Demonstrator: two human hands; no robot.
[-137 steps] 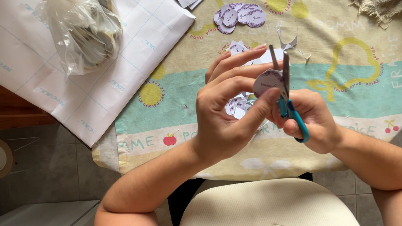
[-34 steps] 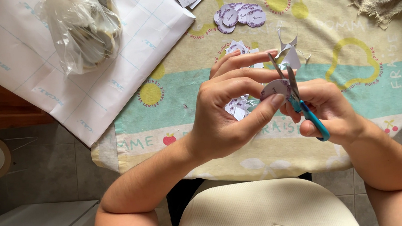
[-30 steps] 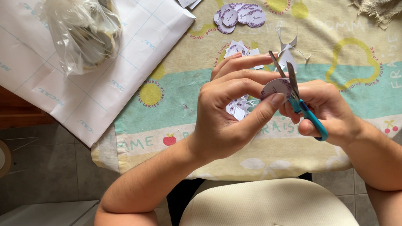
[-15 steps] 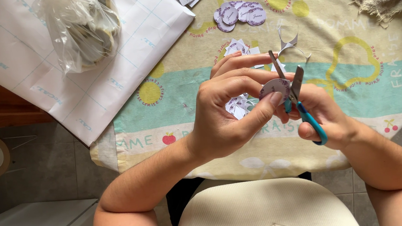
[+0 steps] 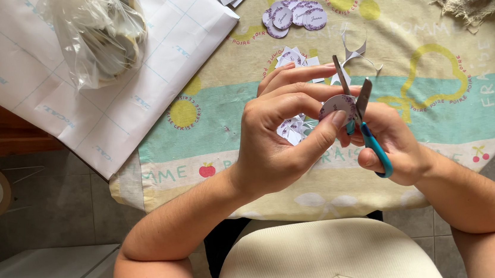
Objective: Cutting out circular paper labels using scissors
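The left hand (image 5: 272, 143) pinches a small round paper label (image 5: 338, 106) between thumb and fingertips, its grip clamped on the label's left part, while the right hand (image 5: 388, 144) works blue-handled scissors (image 5: 360, 117) whose blades stand apart in a narrow V at the label's right edge. To do this cut well, I judge it best to hold the scissors steady and feed the label round with the left fingers, taking short bites deep in the blades so the curve stays smooth and the printed border is not nicked. The thumb tip lies just beside the blades, so the pinch should sit on the far side of the disc from the cut. The right hand's grip is closed round the scissor loops, with the fingers through them and largely hidden. The label is held in the air above the table (image 5: 435, 104), over a heap of uncut pieces (image 5: 292, 130). Farther off, a row of finished discs (image 5: 293, 18) lies near curled trimmings (image 5: 354, 52). To the left, a clear bag (image 5: 98, 36) rests on a white sheet (image 5: 151, 64), well apart from both hands.
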